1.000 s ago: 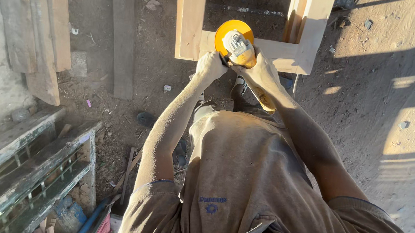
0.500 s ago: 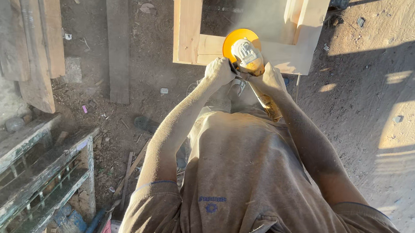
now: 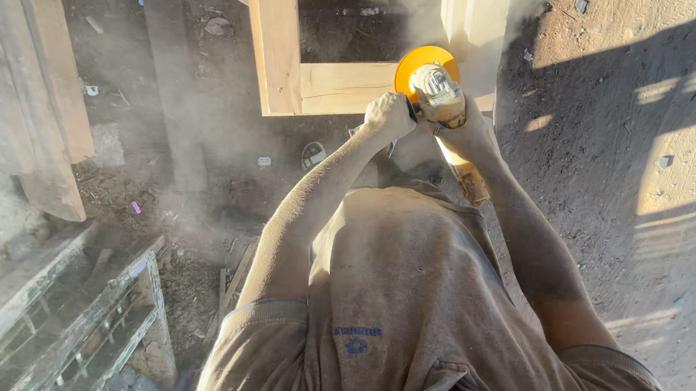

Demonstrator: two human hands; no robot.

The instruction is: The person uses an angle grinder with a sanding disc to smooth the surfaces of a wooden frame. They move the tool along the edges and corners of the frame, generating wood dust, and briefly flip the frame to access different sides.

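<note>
An angle grinder (image 3: pixel 436 91) with a round yellow disc guard rests on the lower rail of a pale wooden frame (image 3: pixel 336 83). My left hand (image 3: pixel 389 114) grips the grinder's side handle. My right hand (image 3: pixel 469 135) wraps around the grinder's body behind the head. Fine dust rises around the disc and drifts over the frame. My dusty grey shirt fills the lower middle of the view.
Weathered planks (image 3: pixel 39 72) lean at the left, and a long board (image 3: pixel 167 74) lies on the dirt beside them. A green-grey metal grille (image 3: pixel 81 323) sits at lower left. Sunlit bare ground (image 3: pixel 665 162) with long shadows spreads to the right.
The grinder has shifted slightly along the frame's lower rail, and a cloud of dust has risen around the disc.
</note>
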